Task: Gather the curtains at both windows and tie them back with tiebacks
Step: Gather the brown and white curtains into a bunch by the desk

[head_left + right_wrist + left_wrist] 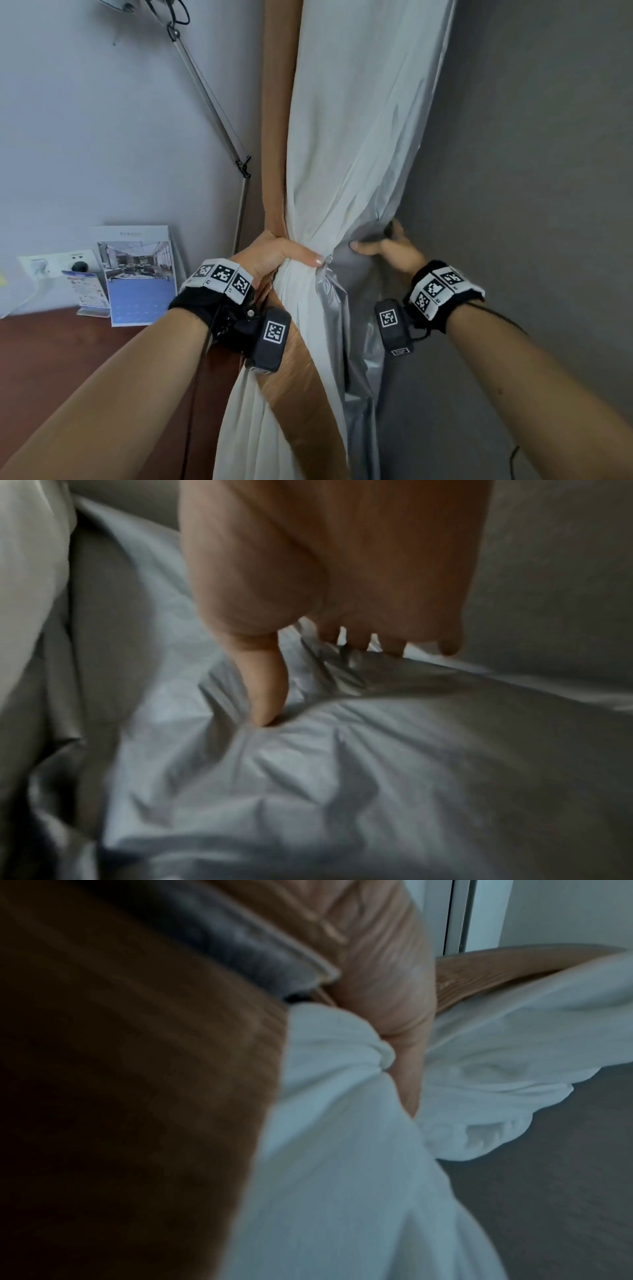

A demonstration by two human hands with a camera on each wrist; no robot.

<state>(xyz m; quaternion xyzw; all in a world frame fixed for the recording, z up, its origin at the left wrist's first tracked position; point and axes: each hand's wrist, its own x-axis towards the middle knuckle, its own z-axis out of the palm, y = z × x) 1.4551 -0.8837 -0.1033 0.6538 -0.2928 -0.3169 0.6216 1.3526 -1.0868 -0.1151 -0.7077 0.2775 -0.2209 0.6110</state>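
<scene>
A white curtain (342, 137) with a brown panel (277, 102) and a silver-grey lining (332, 308) hangs in the corner. My left hand (281, 253) grips the gathered bundle at its waist, thumb across the front. In the left wrist view the left hand (394, 993) squeezes the white cloth (342, 1150) against the brown cloth (137, 1096). My right hand (387, 246) reaches behind the bundle by the wall. In the right wrist view its thumb (267, 691) and fingertips pinch a fold of the silver lining (342, 764). No tieback is plainly visible.
A dark wooden desk (68, 359) stands at the left with a desk calendar (140, 281) and leaflets on it. A metal lamp arm (212, 113) slants up beside the curtain. A wall socket (78, 265) sits behind the desk. The grey wall (531, 171) is close on the right.
</scene>
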